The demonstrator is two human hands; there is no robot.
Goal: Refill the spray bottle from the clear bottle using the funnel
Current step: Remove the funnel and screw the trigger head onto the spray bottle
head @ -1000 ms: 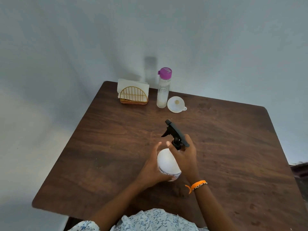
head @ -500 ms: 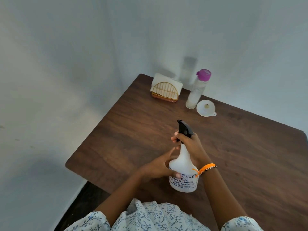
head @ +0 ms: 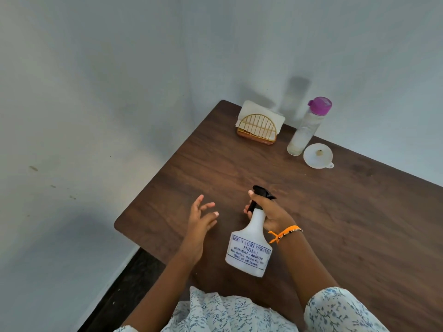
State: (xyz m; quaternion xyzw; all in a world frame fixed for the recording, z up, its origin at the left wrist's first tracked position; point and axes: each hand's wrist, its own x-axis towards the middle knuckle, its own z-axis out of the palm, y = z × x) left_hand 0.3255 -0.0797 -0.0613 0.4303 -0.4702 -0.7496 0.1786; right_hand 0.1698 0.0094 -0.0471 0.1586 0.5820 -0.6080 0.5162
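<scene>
A dark brown wooden table [head: 347, 224] stands against a pale grey wall [head: 167, 56], and at its far corner sits a gold wire napkin holder [head: 257, 129] on a brown base, holding white paper napkins [head: 251, 110].

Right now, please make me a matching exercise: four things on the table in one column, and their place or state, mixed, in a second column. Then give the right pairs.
Things:
1. spray bottle
2. clear bottle
3. funnel
4. left hand

States:
A. lies mouth-up on the table, beside the clear bottle
B. fingers spread, holds nothing
C. gripped at its black head by the right hand
D. stands at the far edge, purple cap on

Pairs: 1-C, 2-D, 3-A, 4-B
</scene>
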